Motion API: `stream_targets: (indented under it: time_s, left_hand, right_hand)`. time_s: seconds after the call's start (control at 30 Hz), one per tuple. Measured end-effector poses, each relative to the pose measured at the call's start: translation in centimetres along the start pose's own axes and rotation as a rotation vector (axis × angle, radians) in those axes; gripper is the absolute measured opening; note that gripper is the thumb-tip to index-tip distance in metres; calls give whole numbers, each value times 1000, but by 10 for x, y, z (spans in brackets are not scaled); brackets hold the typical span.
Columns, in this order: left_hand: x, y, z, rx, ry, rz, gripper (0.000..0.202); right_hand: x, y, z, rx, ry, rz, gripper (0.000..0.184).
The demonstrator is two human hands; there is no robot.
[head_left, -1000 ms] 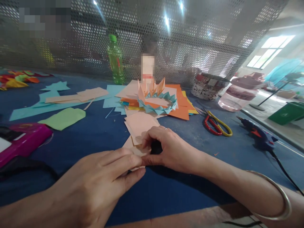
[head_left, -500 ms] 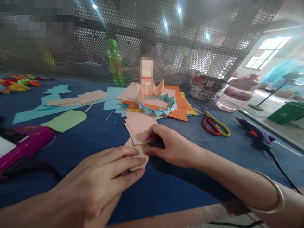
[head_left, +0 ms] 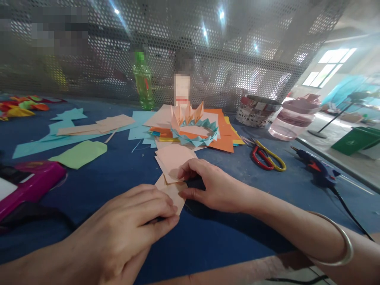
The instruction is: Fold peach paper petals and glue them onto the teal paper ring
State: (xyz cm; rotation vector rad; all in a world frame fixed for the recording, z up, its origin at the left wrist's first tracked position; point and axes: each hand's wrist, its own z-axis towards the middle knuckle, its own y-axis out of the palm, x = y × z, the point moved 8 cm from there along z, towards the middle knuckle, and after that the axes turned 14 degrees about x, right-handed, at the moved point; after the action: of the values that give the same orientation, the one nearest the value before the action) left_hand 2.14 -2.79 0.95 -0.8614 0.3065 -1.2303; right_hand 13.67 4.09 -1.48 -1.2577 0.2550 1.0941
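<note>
A small folded piece of peach paper lies on the blue table close in front of me. My left hand has its fingers pressed together on the paper's lower left part, covering that end. Thumb and bent fingers of my right hand grip its upper right edge. Just beyond, a stack of peach paper squares partly overlaps the piece. Behind the stack, a ring of folded blue paper points carries several upright peach points.
Orange sheets lie under the ring. Red-and-yellow scissors and a glue gun are at right, near a pink water jug and a round tub. Leftward are a magenta device, green paper and a green bottle.
The fingers of my left hand have drawn closer together and curled at the paper's lower end. My right hand stays at the paper's edge, shifted slightly. The view has tilted a little.
</note>
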Motion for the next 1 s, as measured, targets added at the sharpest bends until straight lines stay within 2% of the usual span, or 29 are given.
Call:
stream_targets:
  time_s: [0.17,0.3,0.43,0.53,0.7,0.83,1.0]
  left_hand:
    - [2,2,-1,-21,79,-35,47]
    - [-3,-1,0,40,-7,-101,50]
    - [1,2,-3,-21,34,-178,52]
    - [-1,-1,-5,12,32,-93,55]
    - [-7,-4,-9,71,-56,79,54]
    - [0,-2,-12,78,-22,72,59]
    - [5,-3,-15,63,-32,-26,48]
  right_hand:
    - [-1,0,0,-7,9,-21,37]
    - [0,1,0,-10,10,-16,38]
    - [0,0,0,17,6,-22,35]
    - [0,1,1,23,1,-33,33]
    - [0,1,1,13,-11,-27,29]
    - [0,0,0,15,2,-29,31]
    - [0,1,1,10,9,-10,32]
